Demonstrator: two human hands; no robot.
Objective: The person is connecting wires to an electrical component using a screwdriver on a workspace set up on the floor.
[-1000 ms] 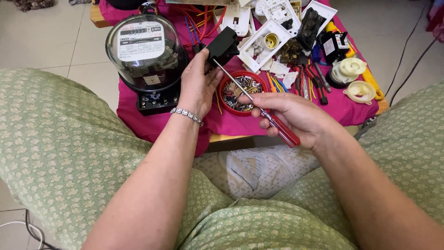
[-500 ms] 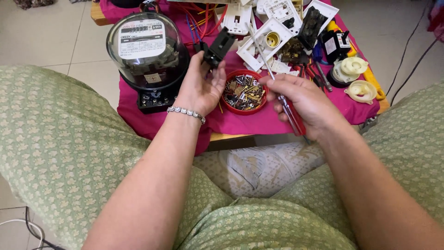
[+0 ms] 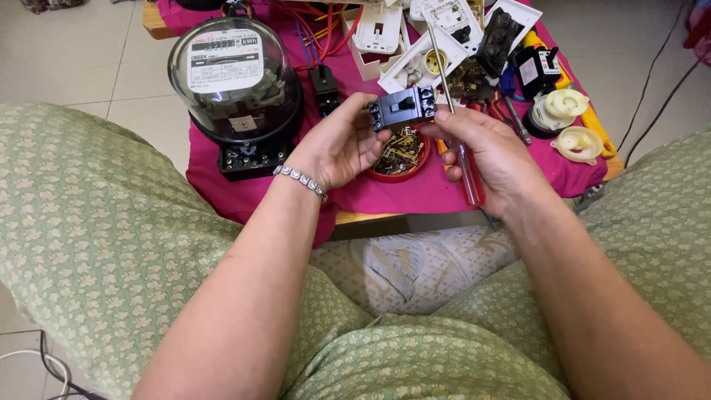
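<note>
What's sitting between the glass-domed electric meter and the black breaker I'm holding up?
In the head view, a small black switch part lies on the pink cloth between the meter and the breaker, along with your left hand's fingertips.

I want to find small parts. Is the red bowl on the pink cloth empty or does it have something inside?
Not empty. The red bowl holds a heap of small metal bits; their exact kind is unclear.

Screwdriver (image 3: pixel 461 144) handle mostly buried in right hand (image 3: pixel 492 152); red bowl (image 3: pixel 404 159) half hidden behind black breaker (image 3: pixel 404 107); top-edge wall plates cropped.
</note>
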